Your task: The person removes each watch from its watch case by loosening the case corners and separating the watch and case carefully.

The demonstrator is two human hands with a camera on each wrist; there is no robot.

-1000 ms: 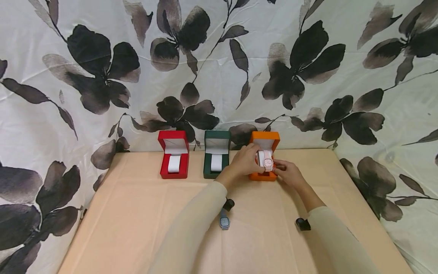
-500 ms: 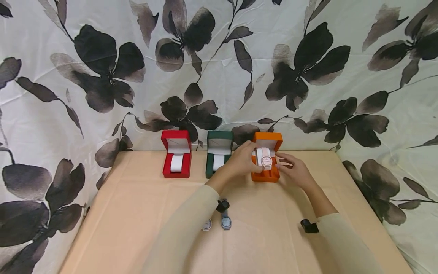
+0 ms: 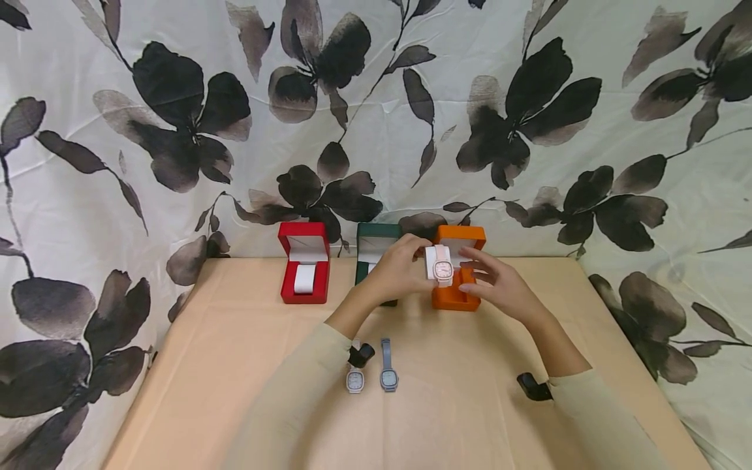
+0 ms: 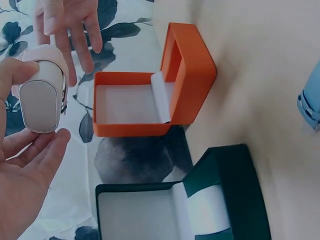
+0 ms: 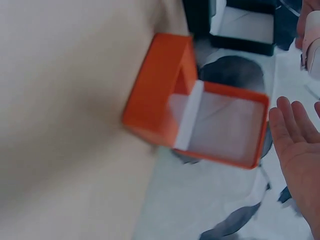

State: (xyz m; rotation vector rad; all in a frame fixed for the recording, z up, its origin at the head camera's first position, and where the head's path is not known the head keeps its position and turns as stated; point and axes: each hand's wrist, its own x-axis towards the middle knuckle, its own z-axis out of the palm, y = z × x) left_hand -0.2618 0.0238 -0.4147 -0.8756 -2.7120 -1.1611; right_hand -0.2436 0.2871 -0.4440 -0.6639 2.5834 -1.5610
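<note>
My left hand (image 3: 402,269) pinches a white cushion (image 4: 41,102) between thumb and fingers. Around the cushion is strapped a pink watch (image 3: 443,267), its face toward me in the head view. Both are up out of the orange box (image 3: 456,299), which stands with its lid raised and no cushion inside. To the right of the watch, my right hand (image 3: 499,286) has its fingers extended and holds nothing. In the right wrist view its palm faces up, apart from the pink watch.
A green box (image 3: 376,236) and a red box (image 3: 303,295) stand with raised lids along the back, each with a white cushion. On the table in front lie a blue watch (image 3: 389,377) and a pale watch (image 3: 355,380), partly covered by the left wrist camera.
My left hand has lifted the cushion with the pink watch out of the orange box and moved slightly left. My right hand has come away from the box, fingers spreading.
</note>
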